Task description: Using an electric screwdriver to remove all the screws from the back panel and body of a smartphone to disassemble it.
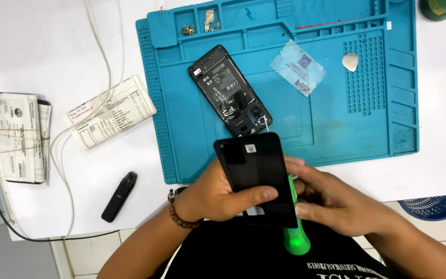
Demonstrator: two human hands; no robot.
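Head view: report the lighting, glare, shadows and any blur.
Head view: even, bright overhead light; soft, short shadows beside the opened phone on the blue mat; mild glare on the clear film and on the mat's lower right; the black panel held by the left hand reads flat and dark; the right hand and green tool are sharp; edges bow slightly.

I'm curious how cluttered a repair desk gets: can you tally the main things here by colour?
Black: 3 - opened phone, panel in the left hand, small device
Blue: 1 - work mat
Green: 1 - tool handle by the right hand
White paper bundles: 2
Total: 7
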